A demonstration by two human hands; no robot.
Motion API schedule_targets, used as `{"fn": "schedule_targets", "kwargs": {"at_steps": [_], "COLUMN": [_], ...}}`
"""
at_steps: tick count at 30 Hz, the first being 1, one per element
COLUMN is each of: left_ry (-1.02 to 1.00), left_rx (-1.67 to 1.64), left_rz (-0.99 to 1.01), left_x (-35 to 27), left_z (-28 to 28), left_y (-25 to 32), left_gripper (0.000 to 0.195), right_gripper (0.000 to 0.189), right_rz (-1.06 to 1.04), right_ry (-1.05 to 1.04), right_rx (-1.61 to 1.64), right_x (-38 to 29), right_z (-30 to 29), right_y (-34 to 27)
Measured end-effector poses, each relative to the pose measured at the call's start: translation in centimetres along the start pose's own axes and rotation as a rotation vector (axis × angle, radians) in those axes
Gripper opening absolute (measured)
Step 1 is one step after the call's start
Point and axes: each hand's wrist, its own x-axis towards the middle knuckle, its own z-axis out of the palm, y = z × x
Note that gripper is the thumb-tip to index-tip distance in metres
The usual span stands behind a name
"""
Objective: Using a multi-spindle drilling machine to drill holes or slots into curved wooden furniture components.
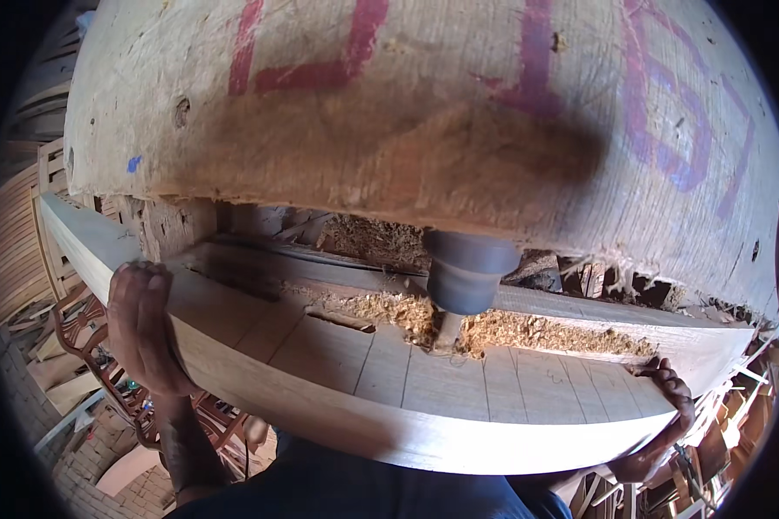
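A thick wooden plank (pixel 454 396) lies crosswise before me, its upper face crossed by several pencil lines. My left hand (pixel 144 324) grips its near edge towards the left. Around the right end, my right hand (pixel 672 396) holds the plank with the fingers on the upper face. Between them a dark drill chuck (pixel 470 276), blurred, holds a bit (pixel 448 329) whose tip is hidden in the wood. Sawdust (pixel 552 332) is heaped on both sides of the bit. A narrow mortise slot (pixel 339 320) shows in the plank left of the bit.
A big weathered wooden panel (pixel 389 130) with red painted marks overhangs the chuck. A wooden fence (pixel 610 305) runs behind the plank. Carved chair frames (pixel 97 350) stand at the lower left on brick paving (pixel 126 483). Wood offcuts (pixel 714 447) pile up at the lower right.
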Motion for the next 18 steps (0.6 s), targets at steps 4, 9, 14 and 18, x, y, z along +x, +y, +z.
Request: {"fn": "schedule_targets", "kwargs": {"at_steps": [4,9,14,18], "left_ry": [0.003,0.007,-0.022,-0.051], "left_rx": [-0.046,-0.016,0.034,0.067], "left_rz": [-0.008,-0.025,-0.019,-0.029], "left_x": [0.2,-0.5,-0.1,0.6], "left_z": [0.2,0.7,0.1,0.0], "left_y": [-1.0,-1.7,-2.0,-1.6], "left_gripper": [0.044,0.044,0.045,0.046], "right_gripper": [0.024,0.038,0.042,0.036], "right_rz": [0.034,0.071,-0.023,-0.019], "right_ry": [0.079,0.004,-0.061,-0.072], "right_rx": [0.015,0.144,0.060,0.021], "right_x": [0.0,-3.1,-3.4,-3.6], "right_z": [0.0,-7.4,-6.8,-6.1], "right_y": [-0.1,2.6,3.0,2.8]}}
